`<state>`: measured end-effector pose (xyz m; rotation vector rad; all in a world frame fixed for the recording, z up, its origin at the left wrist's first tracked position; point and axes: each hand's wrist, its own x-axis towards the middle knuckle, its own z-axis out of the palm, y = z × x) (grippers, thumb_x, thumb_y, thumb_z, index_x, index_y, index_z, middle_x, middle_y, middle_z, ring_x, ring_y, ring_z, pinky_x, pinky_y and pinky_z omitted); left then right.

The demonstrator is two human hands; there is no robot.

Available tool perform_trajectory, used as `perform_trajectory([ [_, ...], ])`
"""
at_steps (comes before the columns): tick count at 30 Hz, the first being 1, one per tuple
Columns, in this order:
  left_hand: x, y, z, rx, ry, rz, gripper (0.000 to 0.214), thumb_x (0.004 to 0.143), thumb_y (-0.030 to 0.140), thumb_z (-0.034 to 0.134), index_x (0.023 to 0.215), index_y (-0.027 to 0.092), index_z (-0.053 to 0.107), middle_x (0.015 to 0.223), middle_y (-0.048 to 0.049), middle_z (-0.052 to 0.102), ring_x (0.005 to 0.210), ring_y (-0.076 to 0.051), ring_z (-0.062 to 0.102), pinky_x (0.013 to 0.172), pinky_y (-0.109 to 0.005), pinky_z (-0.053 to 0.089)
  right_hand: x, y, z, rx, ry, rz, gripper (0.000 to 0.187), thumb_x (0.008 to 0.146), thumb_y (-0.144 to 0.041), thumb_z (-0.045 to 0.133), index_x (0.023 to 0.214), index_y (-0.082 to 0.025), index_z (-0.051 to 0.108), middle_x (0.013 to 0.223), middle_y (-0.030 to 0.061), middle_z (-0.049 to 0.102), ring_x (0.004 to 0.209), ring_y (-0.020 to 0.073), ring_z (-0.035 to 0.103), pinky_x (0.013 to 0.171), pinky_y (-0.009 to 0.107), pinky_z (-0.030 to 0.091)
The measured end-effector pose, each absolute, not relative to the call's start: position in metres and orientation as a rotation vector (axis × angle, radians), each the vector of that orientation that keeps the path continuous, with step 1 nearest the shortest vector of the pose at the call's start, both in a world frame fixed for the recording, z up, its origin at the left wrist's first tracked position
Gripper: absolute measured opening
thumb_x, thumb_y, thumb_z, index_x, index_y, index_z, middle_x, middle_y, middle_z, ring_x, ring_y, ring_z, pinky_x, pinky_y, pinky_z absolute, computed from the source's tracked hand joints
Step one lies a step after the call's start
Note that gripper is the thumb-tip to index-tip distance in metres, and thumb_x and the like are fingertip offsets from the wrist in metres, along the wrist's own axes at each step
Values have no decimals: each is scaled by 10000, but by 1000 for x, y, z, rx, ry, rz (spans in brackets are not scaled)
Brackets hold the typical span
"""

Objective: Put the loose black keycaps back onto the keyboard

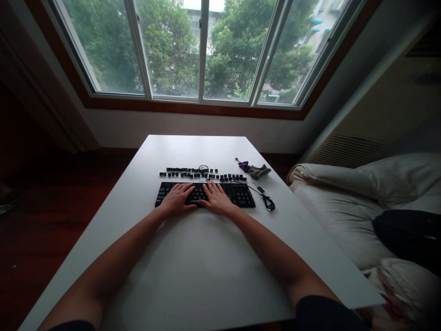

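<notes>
A black keyboard [243, 196] lies flat on the white table [203, 266], with its long side toward me. On its left half rests my left hand [177, 198], fingers stretched out over the keys. My right hand [217, 198] lies on the middle of the keyboard, palm down and fingers spread. The two thumbs point toward each other near the front edge. Beyond the keyboard, several loose black keycaps [186, 174] stand in rough rows. The keys under my palms are hidden.
A coiled black cable [268, 202] lies right of the keyboard. Farther back on the right are a crumpled grey cloth [259, 172] and a purple item [244, 166]. A thin wire loop [203, 168] sits among the keycaps. A light-coloured sofa [339, 216] stands to the right, a window ahead.
</notes>
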<state>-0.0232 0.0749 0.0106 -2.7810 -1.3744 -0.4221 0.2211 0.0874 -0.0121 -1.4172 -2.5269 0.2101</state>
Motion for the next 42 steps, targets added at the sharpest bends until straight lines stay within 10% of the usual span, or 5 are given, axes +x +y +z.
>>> perform_trajectory([
  [10, -18, 75, 11, -2773, -1376, -430, 821, 833, 686, 572, 1504, 232, 437, 1550, -120, 421, 1411, -322, 374, 1199, -493, 229, 248, 106, 6, -1454, -2176, -2, 395, 1026, -450, 403, 1183, -221, 684, 1156, 137, 693, 1135, 280, 584, 1023, 428, 389],
  [14, -20, 78, 10, -2779, -1374, -425, 832, 839, 706, 547, 1510, 228, 427, 1558, -119, 409, 1415, -322, 369, 1201, -489, 225, 266, 123, 7, -1562, -2047, -135, 274, 997, -328, 477, 954, -212, 721, 992, 156, 672, 1026, 294, 567, 951, 437, 399],
  [42, -24, 79, 9, -2785, -1388, -423, 837, 835, 711, 550, 1509, 231, 423, 1562, -107, 407, 1409, -324, 373, 1202, -476, 215, 264, 130, 5, -1682, -2286, -188, 362, 1012, -427, 459, 1073, -253, 770, 1357, 77, 609, 1241, 273, 465, 1012, 402, 319],
])
